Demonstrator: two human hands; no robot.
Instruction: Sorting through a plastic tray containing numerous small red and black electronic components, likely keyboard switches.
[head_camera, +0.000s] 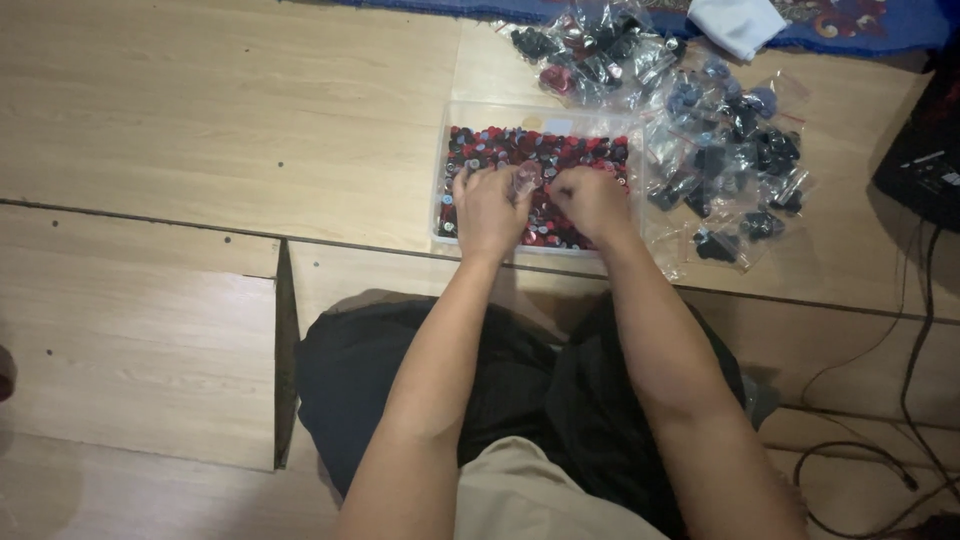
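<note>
Both bare forearms reach forward side by side. The left hand and right hand sit close together, knuckles up, fingers curled under.

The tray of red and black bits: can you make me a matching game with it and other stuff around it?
Things:
1. clear tray
2. small clear bags
3. white cloth
4. black cables

Places:
A. top edge, on the blue fabric
B. under both hands
C. floor at far right
D. piled right of the tray

Pairs: 1-B, 2-D, 3-A, 4-C
</note>
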